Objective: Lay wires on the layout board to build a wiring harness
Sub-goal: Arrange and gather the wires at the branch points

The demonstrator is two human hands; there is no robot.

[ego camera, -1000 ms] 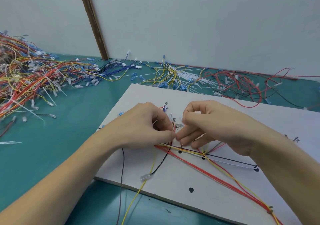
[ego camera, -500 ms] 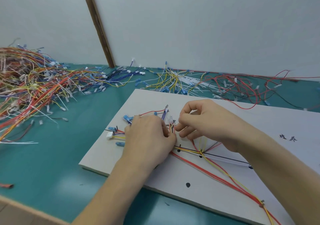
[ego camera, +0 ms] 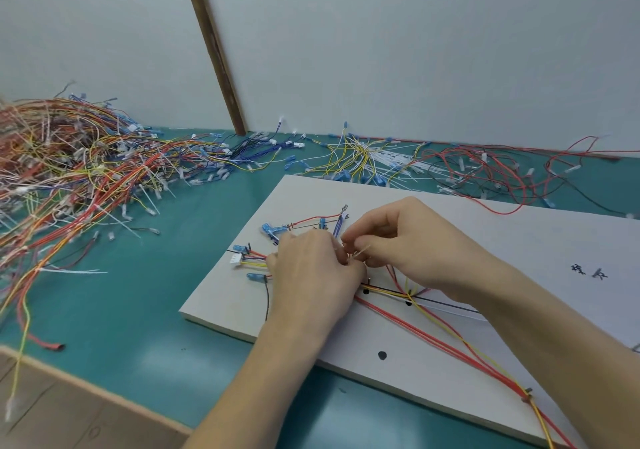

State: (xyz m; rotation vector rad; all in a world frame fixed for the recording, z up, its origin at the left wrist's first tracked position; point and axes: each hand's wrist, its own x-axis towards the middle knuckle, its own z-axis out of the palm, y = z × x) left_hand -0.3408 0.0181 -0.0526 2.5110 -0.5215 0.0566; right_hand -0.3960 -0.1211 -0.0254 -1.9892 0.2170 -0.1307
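I saw both hands meet over the white layout board, left hand and right hand each pinching thin wires lying across it. Farther back, a big wire pile sat on the green table.

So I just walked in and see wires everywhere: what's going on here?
A person is building a wiring harness on a white board lying on a green table. Both hands, the left hand and right hand, meet over a junction of the wires, pinching something thin there; what exactly is hard to tell. Red and yellow wires already run across the board. Loose wire piles lie behind.
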